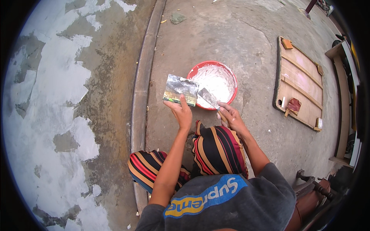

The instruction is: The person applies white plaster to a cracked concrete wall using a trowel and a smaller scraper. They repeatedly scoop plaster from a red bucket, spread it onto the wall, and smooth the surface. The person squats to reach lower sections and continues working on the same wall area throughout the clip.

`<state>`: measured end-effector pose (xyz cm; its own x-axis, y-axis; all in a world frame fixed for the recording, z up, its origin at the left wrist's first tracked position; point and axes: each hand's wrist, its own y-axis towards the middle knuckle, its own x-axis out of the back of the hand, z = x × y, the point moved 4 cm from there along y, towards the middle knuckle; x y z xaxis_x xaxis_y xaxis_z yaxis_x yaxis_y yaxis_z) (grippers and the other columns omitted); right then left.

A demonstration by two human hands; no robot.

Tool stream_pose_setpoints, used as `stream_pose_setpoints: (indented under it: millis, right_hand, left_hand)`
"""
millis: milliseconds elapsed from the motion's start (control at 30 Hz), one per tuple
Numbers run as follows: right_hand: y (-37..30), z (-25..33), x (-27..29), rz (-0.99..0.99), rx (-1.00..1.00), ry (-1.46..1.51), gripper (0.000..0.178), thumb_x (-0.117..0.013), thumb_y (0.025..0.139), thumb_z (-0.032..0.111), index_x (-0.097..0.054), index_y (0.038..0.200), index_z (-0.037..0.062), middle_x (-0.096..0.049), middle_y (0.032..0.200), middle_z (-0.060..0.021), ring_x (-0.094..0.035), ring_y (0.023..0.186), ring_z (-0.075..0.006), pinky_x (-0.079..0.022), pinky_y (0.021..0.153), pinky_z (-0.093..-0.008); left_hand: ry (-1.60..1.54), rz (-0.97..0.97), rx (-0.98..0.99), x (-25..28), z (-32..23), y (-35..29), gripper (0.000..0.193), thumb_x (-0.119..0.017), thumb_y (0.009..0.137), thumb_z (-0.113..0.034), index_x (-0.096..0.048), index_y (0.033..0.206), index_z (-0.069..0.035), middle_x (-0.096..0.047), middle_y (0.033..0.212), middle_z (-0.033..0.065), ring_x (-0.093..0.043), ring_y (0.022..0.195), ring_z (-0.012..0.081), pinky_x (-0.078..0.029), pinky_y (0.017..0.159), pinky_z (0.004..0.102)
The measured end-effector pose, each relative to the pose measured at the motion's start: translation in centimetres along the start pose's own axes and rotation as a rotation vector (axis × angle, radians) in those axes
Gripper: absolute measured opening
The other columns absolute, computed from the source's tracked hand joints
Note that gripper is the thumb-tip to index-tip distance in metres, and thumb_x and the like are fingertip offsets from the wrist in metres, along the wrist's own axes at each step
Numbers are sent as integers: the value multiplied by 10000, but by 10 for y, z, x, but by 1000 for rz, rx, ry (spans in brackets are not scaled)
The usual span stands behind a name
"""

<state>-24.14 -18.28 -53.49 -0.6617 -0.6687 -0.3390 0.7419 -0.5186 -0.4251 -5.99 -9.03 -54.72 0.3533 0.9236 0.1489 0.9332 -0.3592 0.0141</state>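
My left hand (184,114) grips a flat rectangular plate (178,87) by its near edge, thumb on top; dark, greyish and yellowish smears mark its face. A putty knife (208,97) is in my right hand (233,118), fingers wrapped round its handle. Its metal blade points up and left, its tip close to the plate's right edge; whether they touch, I cannot tell. Just beyond both hands, a round red basin (236,89) stands on the concrete. Thick white paste (219,81) lies in it and coats its inner wall. The plate overlaps the basin's left side.
To the left is a grey-brown surface (111,115) with broad white coated patches (58,115). A narrow raised strip (141,88) runs alongside it. A wooden panel with battens (301,82) lies at the right, near a wooden frame (342,100). A stone (177,18) sits far ahead.
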Motion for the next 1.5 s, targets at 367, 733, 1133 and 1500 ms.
stream_pose_setpoints:
  millis: [367, 733, 1133, 1500]
  right_hand:
    - [7, 1, 6, -85, 50, 48, 443, -504, 993, 254, -443, 1352, 1, -542, 779, -11, -385, 464, -49, -318, 418, -212]
    - [-1, 3, 26, -86, -26, -11, 445, -515, 988, 237, -456, 1349, -17, -548, 766, -18, -377, 439, -43, -305, 400, -216]
    - [-6, 10, 21, -82, -2, -42, 420, -513, 988, 227, -474, 1334, -8, -550, 745, -22, -374, 425, -45, -305, 391, -218]
    - [5, 8, 15, -94, -23, 40, 416, -493, 994, 225, -464, 1336, -10, -543, 735, -6, -354, 424, -44, -298, 397, -210]
  left_hand:
    - [-22, 99, -95, -12, -7, -13, 731, -513, 978, -286, -75, 1349, 167, -392, 1265, 334, -447, 1155, 329, -328, 1012, 385]
    - [40, 70, -9, -11, 7, -9, 764, -515, 974, -305, -69, 1371, 171, -371, 1316, 338, -433, 1193, 347, -320, 1030, 379]
    - [67, -26, -50, -8, 9, -6, 816, -511, 975, -333, -39, 1376, 199, -331, 1357, 352, -378, 1257, 357, -253, 1079, 378]
    - [7, 65, -163, -9, -7, -10, 615, -521, 975, -250, -169, 1299, 136, -500, 1122, 293, -535, 995, 302, -430, 866, 367]
